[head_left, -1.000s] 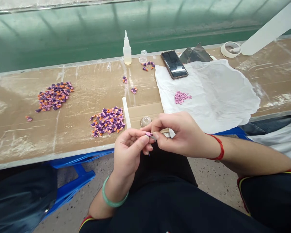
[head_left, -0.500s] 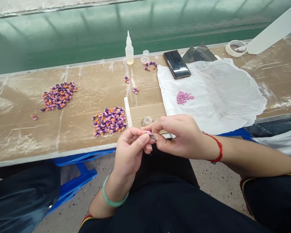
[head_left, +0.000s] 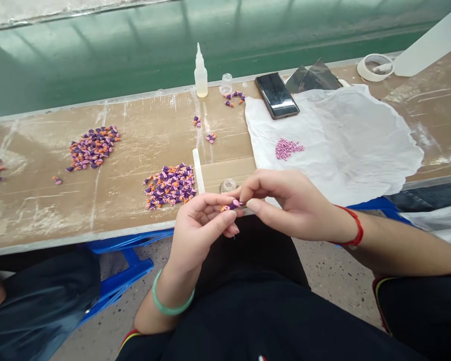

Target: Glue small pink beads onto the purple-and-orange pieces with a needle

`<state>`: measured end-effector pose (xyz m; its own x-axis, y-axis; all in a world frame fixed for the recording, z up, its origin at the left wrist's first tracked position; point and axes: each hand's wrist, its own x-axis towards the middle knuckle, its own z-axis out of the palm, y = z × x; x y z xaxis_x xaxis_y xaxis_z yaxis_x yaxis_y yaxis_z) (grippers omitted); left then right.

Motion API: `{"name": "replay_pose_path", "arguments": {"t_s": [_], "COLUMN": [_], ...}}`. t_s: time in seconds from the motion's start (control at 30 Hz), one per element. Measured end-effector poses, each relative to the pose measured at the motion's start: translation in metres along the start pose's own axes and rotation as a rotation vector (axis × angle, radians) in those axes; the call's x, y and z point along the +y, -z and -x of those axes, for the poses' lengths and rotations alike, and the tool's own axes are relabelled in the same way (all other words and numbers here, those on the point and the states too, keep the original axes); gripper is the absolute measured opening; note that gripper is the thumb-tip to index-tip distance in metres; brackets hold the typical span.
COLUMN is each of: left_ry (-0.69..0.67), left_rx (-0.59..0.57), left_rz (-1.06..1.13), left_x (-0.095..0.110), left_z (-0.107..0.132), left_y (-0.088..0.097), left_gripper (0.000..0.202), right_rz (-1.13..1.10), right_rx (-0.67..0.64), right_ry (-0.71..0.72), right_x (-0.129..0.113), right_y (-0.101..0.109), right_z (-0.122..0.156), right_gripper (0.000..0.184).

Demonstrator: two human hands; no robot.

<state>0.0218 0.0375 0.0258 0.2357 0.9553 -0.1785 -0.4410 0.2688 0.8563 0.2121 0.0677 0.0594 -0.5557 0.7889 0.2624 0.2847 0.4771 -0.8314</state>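
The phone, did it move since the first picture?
No, against the bottle and white cloth, the phone sits where it was; only the view shifted.

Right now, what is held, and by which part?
A small purple-orange piece, by its sides, in the left hand; unclear for the right hand.

The held piece [head_left: 232,204] is showing purple, pink and orange, and the nearer pile [head_left: 172,186] is mixing those same colours. A bangle [head_left: 167,310] is showing pale green, a wrist cord [head_left: 361,228] is showing red, and dark sleeves [head_left: 424,306] are carrying red and yellow edging. The cloth [head_left: 361,135] is showing plain white.
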Motion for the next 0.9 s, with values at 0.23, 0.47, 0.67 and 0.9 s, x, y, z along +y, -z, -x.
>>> {"name": "replay_pose_path", "arguments": {"t_s": [0.23,0.47,0.67,0.9], "left_ry": [-0.060,-0.098,-0.206,-0.613], "left_rx": [0.025,-0.009,0.008,0.055], "left_rz": [-0.069,-0.062,-0.188,-1.037], "left_x": [-0.002,-0.006,-0.009,0.005], "left_z": [0.007,0.005,0.005,-0.006], "left_y": [-0.006,-0.005,-0.006,0.026], "left_gripper": [0.013,0.010,0.008,0.007], "right_rz": [-0.164,-0.069,-0.032,0.005], "right_rx": [0.075,0.050,0.046,0.117], "right_ry": [-0.127,-0.033,0.003,-0.036], "right_x": [0.002,0.002,0.003,0.014], "right_y": [-0.001,0.001,0.003,0.010], "right_z": [0.007,0.008,0.009,0.015], "right_gripper": [0.015,0.016,0.018,0.018]}}
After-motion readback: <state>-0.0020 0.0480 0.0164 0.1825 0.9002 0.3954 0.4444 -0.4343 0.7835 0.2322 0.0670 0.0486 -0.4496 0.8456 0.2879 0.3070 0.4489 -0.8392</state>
